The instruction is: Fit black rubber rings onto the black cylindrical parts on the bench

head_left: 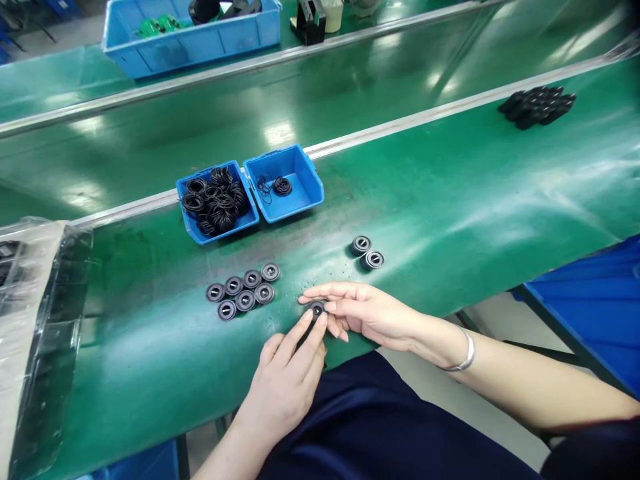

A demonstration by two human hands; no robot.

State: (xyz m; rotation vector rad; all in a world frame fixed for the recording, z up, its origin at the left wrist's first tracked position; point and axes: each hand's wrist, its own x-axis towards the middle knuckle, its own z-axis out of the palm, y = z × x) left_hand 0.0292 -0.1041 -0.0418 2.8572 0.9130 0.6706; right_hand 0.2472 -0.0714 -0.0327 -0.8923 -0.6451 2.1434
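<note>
Both of my hands meet at the table's near edge around one small round black cap (317, 309). My left hand (293, 373) presses its fingertips on the cap's near side and top. From the right, my right hand (357, 308) grips the same cap between thumb and fingers. The cap's underside is hidden by my fingers. Left of my hands, several similar black caps (245, 300) stand in two rows, each with a light slot mark on top. Beyond my right hand, two more black caps (373, 260) stand side by side.
A blue bin (187, 230) heaped with black rings adjoins another blue bin (305, 208) holding a few rings. Black cylindrical parts (537, 107) cluster at far right. A plastic-covered box (37, 320) lies left. A large blue crate (195, 50) stands on the far bench.
</note>
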